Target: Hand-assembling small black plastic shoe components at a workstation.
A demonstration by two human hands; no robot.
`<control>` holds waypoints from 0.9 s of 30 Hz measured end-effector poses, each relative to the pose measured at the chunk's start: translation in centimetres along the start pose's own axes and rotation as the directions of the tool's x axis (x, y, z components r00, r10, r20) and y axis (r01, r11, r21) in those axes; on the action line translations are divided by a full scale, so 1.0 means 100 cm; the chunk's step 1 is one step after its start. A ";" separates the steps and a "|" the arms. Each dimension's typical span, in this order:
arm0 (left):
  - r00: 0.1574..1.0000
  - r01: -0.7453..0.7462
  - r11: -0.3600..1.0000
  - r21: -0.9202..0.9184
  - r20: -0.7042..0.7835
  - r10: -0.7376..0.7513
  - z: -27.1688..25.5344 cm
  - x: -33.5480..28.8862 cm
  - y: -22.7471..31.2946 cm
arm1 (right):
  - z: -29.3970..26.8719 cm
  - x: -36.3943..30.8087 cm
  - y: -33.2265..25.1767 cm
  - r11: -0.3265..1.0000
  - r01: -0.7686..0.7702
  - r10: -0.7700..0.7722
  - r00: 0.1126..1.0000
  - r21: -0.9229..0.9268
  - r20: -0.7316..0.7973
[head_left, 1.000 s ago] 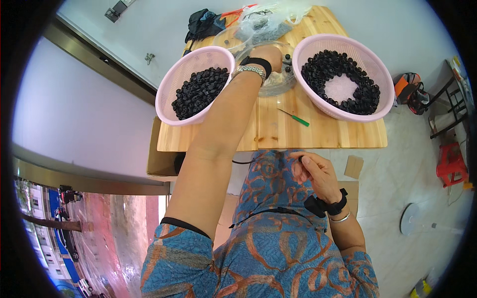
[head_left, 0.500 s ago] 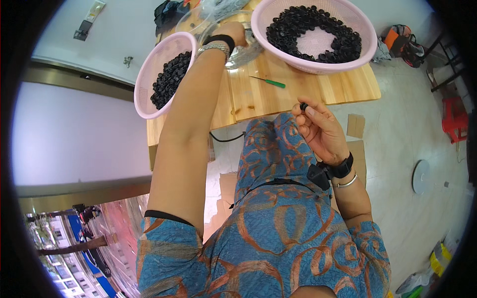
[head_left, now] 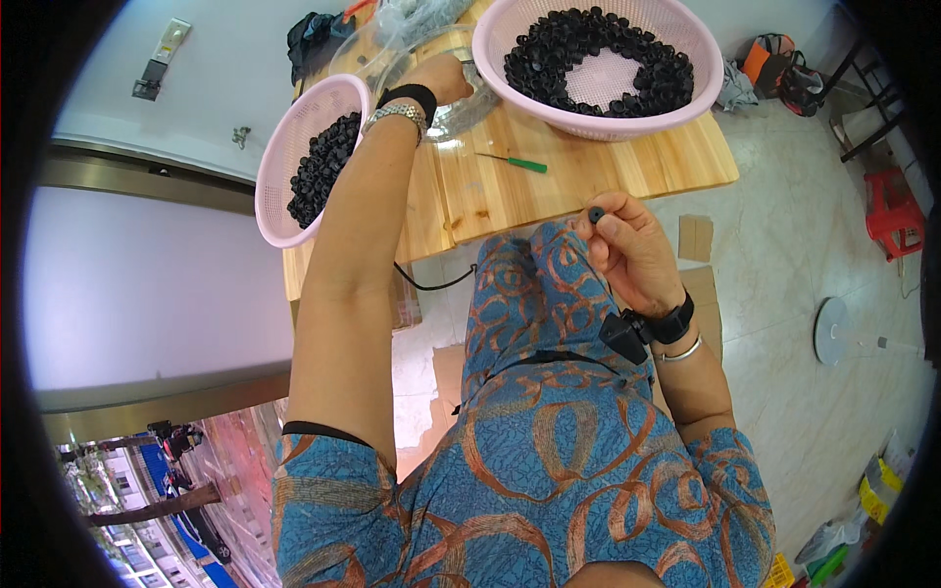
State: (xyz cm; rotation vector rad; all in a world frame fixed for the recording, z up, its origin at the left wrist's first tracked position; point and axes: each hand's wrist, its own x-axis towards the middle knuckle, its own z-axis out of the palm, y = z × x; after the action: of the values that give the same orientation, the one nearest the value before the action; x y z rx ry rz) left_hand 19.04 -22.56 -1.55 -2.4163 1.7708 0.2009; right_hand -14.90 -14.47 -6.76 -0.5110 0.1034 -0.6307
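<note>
My left hand (head_left: 438,76) reaches far over the table, into a clear round plastic dish (head_left: 463,120). Its fingers look curled inward, and what they hold, if anything, is hidden. Near the table's front edge, my right hand (head_left: 632,250) pinches a small round black piece with a hole in its middle (head_left: 596,214) between thumb and fingers. A pink basket (head_left: 270,181) to the left of my left forearm holds many small black pieces (head_left: 321,169). Many black ring-like pieces (head_left: 657,64) lie around the bare bottom of a larger pink basket (head_left: 708,93) at the right.
A thin pointed tool with a green handle (head_left: 527,165) lies on the wooden table (head_left: 588,171). Clear plastic bags (head_left: 426,15) and a dark bag (head_left: 319,39) sit at the back. Right of me are a red stool (head_left: 890,218) and cardboard (head_left: 696,238) on the floor.
The whole view has shifted slightly, so the table and baskets sit a little more to the left. The black piece in my right hand has turned, showing its hole. My left hand stays at the dish.
</note>
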 end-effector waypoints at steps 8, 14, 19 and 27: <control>0.992 0.016 0.444 -0.896 -0.041 -0.119 -0.031 -0.039 0.004 | 0.003 0.001 0.000 0.998 -0.028 0.026 0.999 -0.048 -0.037; 0.988 -0.091 -0.214 -0.973 -0.115 0.103 -0.045 -0.122 0.036 | 0.031 0.018 0.000 0.981 -0.003 -0.013 0.997 -0.194 -0.079; 0.986 -0.065 -0.315 -0.947 -0.109 0.125 -0.029 -0.171 0.065 | 0.044 0.038 0.003 0.981 0.072 -0.075 0.997 -0.180 -0.005; 0.995 -0.074 -0.386 -0.919 -0.096 0.036 -0.007 -0.208 0.081 | 0.055 0.044 0.017 0.979 0.098 -0.091 0.995 -0.178 0.047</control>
State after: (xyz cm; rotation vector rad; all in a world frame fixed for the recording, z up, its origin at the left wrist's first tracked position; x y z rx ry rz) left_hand 5.14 -5.62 2.76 -2.7878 1.8322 3.0606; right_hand -9.11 -13.52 -2.55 -0.7063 0.1009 -0.7079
